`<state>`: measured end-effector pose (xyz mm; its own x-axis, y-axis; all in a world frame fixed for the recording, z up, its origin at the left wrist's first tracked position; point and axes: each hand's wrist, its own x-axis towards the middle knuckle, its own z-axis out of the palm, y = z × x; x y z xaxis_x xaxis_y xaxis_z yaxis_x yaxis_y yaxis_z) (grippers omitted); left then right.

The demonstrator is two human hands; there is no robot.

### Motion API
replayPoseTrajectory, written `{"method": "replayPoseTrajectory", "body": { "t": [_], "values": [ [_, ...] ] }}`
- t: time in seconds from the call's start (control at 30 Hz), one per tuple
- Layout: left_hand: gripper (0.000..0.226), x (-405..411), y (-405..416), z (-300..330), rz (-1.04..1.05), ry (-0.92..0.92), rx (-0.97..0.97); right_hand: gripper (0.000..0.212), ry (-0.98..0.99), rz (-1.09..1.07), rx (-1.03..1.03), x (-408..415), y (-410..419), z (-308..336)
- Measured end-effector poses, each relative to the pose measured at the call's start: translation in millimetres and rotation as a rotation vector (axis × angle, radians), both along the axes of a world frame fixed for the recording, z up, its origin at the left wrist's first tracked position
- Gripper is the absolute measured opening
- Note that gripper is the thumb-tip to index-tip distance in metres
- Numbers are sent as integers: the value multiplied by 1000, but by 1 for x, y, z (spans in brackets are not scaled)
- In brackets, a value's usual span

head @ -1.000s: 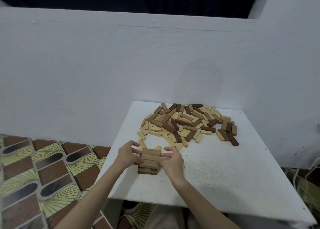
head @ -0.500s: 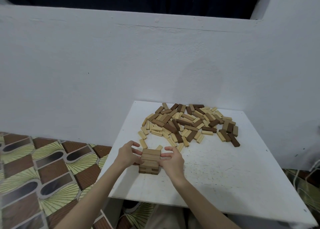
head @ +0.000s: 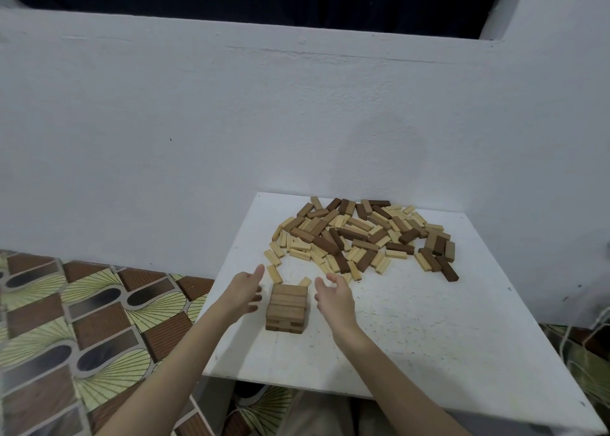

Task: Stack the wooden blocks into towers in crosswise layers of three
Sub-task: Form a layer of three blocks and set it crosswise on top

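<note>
Your left hand [head: 243, 293] sits just left of the small tower [head: 287, 307] in the lower middle of the frame, and its grip is released: the thumb points up and away, the fingers are loosely bent toward the tower's side with a thin gap between them and the wood. Your right hand [head: 334, 298] mirrors it just right of the tower, also released, fingers spread and relaxed, holding nothing and apart from the blocks.

The tower stands alone on the near left part of the white desk [head: 429, 336]. Its top layer shows three mid-brown blocks lying side by side, running left to right across the frame; below it the block ends of a crosswise layer face you. How many layers it has in all is hard to tell from this angle.

The pile of loose blocks [head: 359, 237] spreads across the far side of the desk, in the middle right of the frame, pale, mid-brown and dark pieces mixed and lying flat. Two pale blocks lie nearest the tower, just beyond it, one [head: 274, 274] by your left thumb and one [head: 305, 281] behind the tower's far right corner.

A white wall [head: 231, 122] rises behind the desk, and patterned floor tiles [head: 82, 320] fill the lower left of the frame.
</note>
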<state>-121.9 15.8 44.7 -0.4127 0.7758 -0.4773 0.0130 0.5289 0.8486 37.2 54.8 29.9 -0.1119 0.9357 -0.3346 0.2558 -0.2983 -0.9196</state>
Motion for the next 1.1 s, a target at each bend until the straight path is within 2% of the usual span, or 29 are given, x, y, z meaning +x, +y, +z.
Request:
{"method": "replayPoseTrajectory", "body": {
  "t": [0.13,0.23,0.37,0.5,0.67,0.83,0.93,1.1],
  "values": [
    [77,1,3,2,-2,-234,-90,63,110,41,-266,-6,7,13],
    [86,2,10,2,6,-324,-85,74,229,63,-330,-9,8,28],
    [92,5,17,8,-46,-292,-118,82,270,97,-404,-15,10,39],
    [91,11,19,13,-91,-276,-158,81,275,117,-463,-17,10,46],
    [89,15,21,18,-61,-358,-196,84,190,152,-534,-18,13,48],
    [89,16,23,22,-69,-323,-228,99,74,141,-518,-29,17,46],
    [93,15,26,21,-83,-334,-234,100,67,152,-535,-30,18,47],
    [79,23,27,24,-89,-320,-195,102,78,187,-557,-30,15,51]
  ]
}}
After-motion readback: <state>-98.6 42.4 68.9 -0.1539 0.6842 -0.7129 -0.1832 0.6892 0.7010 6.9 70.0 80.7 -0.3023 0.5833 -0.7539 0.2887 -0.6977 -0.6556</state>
